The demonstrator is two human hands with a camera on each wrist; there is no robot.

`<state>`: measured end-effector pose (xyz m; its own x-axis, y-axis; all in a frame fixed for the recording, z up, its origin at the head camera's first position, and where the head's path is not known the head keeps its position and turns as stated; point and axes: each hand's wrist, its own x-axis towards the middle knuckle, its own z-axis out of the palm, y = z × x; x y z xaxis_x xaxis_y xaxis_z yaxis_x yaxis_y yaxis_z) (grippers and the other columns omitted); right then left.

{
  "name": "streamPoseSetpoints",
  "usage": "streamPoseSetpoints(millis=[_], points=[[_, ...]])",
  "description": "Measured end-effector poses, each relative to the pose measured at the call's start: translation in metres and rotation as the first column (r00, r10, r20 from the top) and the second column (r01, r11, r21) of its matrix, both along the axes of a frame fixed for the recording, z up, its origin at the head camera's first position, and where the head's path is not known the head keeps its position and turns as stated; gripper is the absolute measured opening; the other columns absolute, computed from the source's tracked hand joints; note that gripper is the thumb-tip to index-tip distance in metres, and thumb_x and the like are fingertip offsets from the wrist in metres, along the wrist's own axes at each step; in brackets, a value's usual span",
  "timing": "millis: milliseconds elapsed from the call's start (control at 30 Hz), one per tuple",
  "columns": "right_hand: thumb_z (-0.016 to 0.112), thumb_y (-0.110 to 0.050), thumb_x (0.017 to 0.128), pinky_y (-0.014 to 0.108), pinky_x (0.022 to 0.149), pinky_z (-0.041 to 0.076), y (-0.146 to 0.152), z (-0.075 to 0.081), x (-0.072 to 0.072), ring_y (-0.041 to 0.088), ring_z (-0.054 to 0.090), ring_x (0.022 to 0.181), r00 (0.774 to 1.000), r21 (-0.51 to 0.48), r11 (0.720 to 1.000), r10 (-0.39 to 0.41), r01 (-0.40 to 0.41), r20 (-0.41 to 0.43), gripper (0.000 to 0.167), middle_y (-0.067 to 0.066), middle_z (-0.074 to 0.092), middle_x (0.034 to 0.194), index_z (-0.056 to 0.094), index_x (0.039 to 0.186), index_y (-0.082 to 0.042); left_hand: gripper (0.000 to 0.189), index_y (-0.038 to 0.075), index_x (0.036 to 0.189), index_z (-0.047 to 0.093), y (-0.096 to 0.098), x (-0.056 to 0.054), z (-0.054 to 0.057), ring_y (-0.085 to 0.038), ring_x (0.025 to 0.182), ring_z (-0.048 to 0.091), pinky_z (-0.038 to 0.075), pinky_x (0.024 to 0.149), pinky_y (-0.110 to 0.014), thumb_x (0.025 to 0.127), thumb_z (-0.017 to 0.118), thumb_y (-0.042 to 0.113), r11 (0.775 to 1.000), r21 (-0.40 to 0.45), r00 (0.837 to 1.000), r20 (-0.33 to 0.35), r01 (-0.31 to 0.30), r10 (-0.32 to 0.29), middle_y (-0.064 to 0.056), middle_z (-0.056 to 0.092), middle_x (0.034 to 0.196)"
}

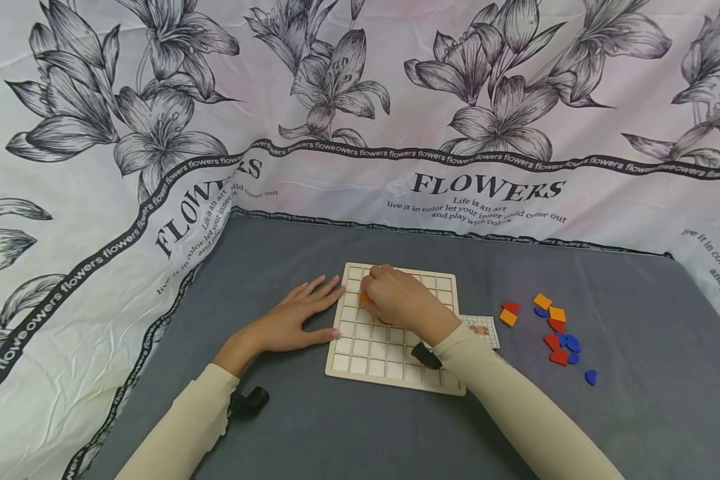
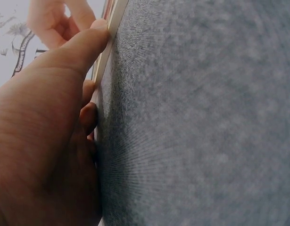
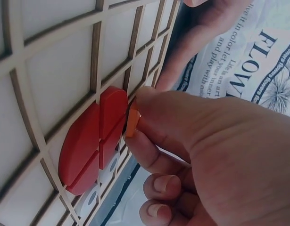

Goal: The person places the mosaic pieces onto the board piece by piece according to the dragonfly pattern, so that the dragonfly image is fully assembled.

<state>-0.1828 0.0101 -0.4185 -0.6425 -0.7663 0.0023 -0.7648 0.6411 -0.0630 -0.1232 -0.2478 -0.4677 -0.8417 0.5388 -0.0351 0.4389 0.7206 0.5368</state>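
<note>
A: What can be read in the head view?
B: The white curtain [image 1: 336, 187] says "FLOWERS" in large black capitals, with "Life is an art" and "live it in color let your inner" beneath; folds warp the rest. A wavy black band [image 1: 360, 153] repeats "flowers" in white.
A: And below?
B: A wooden grid board [image 1: 351, 365] with square cells lies on grey fabric [image 1: 300, 427]. The left hand [image 1: 294, 320] is at its left edge, fingers straight and spread. The right hand [image 1: 405, 303] is over the board, an orange tile [image 1: 364, 299] at its fingertips. At the board's right is a gridded card [image 1: 489, 333], its print too small to read; beyond lie loose orange squares [image 1: 507, 318], red pieces [image 1: 559, 358] and blue pieces [image 1: 591, 377].
A: The left wrist view?
B: The thumb tip touches the board's pale edge; the fabric looks mottled.
A: And the right?
B: Thumb and forefinger pinch the orange tile beside four smooth, rounded red segments [image 3: 81, 146] set in neighbouring cells. I can't tell whether the tile touches the board. "FLOW" shows behind.
</note>
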Motion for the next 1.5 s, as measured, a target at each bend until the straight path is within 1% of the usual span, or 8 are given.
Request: streamPoseSetpoints(millis=[367, 833, 1033, 1100, 1267, 1333, 1433, 1500], points=[[0.077, -0.027, 0.101, 0.037, 0.08, 0.055, 0.0, 0.002, 0.003, 0.023, 0.062, 0.094, 1.0, 0.037, 0.999, -0.019, 0.019, -0.001, 0.022, 0.007, 0.066, 0.104, 0.078, 0.114, -0.01, 0.085, 0.028, 0.171, 0.021, 0.001, 0.0, 0.001, -0.025, 0.164, 0.003, 0.003, 0.129, -0.054, 0.103, 0.063, 0.058, 1.0, 0.0, 1.0, 0.001, -0.001, 0.001, 0.003, 0.011, 0.177], [0.08, -0.028, 0.098, 0.036, 0.084, 0.058, 0.001, 0.004, 0.003, 0.024, 0.067, 0.094, 0.999, 0.065, 0.998, -0.015, 0.018, -0.043, 0.022, 0.009, 0.069, 0.104, 0.078, 0.108, -0.008, 0.085, 0.028, 0.171, 0.022, 0.003, -0.001, 0.004, -0.027, 0.164, 0.004, 0.004, 0.129, -0.054, 0.103, 0.063, 0.058, 1.0, 0.006, 1.0, 0.001, 0.001, -0.001, 0.003, 0.012, 0.177], [0.08, -0.026, 0.098, 0.034, 0.077, 0.058, 0.005, 0.008, 0.005, 0.021, 0.065, 0.089, 0.998, 0.066, 0.998, 0.005, -0.001, -0.06, 0.019, 0.007, 0.068, 0.1, 0.079, 0.107, -0.009, 0.085, 0.028, 0.171, 0.022, 0.003, -0.001, 0.005, -0.028, 0.164, 0.004, 0.005, 0.129, -0.055, 0.103, 0.063, 0.057, 1.0, 0.007, 1.0, 0.008, 0.003, -0.003, 0.003, 0.012, 0.177], [0.079, -0.026, 0.099, 0.033, 0.075, 0.058, 0.007, 0.011, 0.007, 0.019, 0.065, 0.088, 0.998, 0.054, 0.999, 0.01, -0.007, -0.054, 0.019, 0.006, 0.068, 0.101, 0.08, 0.109, -0.01, 0.085, 0.028, 0.171, 0.021, 0.003, -0.001, 0.005, -0.027, 0.164, 0.004, 0.004, 0.129, -0.055, 0.103, 0.063, 0.058, 1.0, 0.004, 1.0, 0.01, 0.001, -0.001, 0.003, 0.011, 0.177], [0.076, -0.026, 0.101, 0.037, 0.08, 0.06, 0.016, 0.023, 0.011, 0.02, 0.068, 0.095, 1.0, -0.002, 1.0, -0.012, 0.012, -0.009, 0.027, 0.006, 0.069, 0.11, 0.078, 0.122, -0.009, 0.086, 0.028, 0.171, 0.022, 0.002, 0.001, 0.006, -0.027, 0.164, 0.003, 0.003, 0.129, -0.055, 0.103, 0.064, 0.058, 1.0, 0.007, 1.0, 0.015, -0.005, 0.005, 0.003, 0.011, 0.177], [0.074, -0.026, 0.103, 0.037, 0.078, 0.06, 0.021, 0.027, 0.012, 0.019, 0.068, 0.089, 0.999, -0.017, 0.999, -0.031, 0.031, 0.012, 0.028, 0.006, 0.068, 0.111, 0.077, 0.125, -0.009, 0.086, 0.027, 0.171, 0.022, 0.002, 0.001, 0.006, -0.028, 0.164, 0.004, 0.004, 0.129, -0.056, 0.102, 0.064, 0.059, 1.0, 0.009, 1.0, 0.016, -0.005, 0.005, 0.002, 0.012, 0.177], [0.073, -0.023, 0.103, 0.034, 0.067, 0.057, 0.031, 0.034, 0.013, 0.015, 0.063, 0.074, 0.997, -0.029, 0.998, -0.062, 0.063, 0.035, 0.027, 0.005, 0.065, 0.111, 0.075, 0.127, -0.011, 0.086, 0.027, 0.171, 0.022, 0.002, 0.002, 0.005, -0.028, 0.164, 0.004, 0.004, 0.129, -0.056, 0.102, 0.063, 0.059, 1.0, 0.008, 1.0, 0.014, -0.002, 0.002, 0.002, 0.012, 0.177], [0.073, -0.022, 0.103, 0.032, 0.063, 0.055, 0.039, 0.037, 0.014, 0.012, 0.059, 0.068, 0.995, -0.046, 0.995, -0.083, 0.085, 0.049, 0.026, 0.004, 0.063, 0.111, 0.075, 0.128, -0.012, 0.086, 0.027, 0.171, 0.022, 0.002, 0.002, 0.005, -0.028, 0.164, 0.004, 0.004, 0.129, -0.056, 0.102, 0.063, 0.06, 1.0, 0.007, 1.0, 0.01, 0.0, 0.0, 0.001, 0.012, 0.177]])
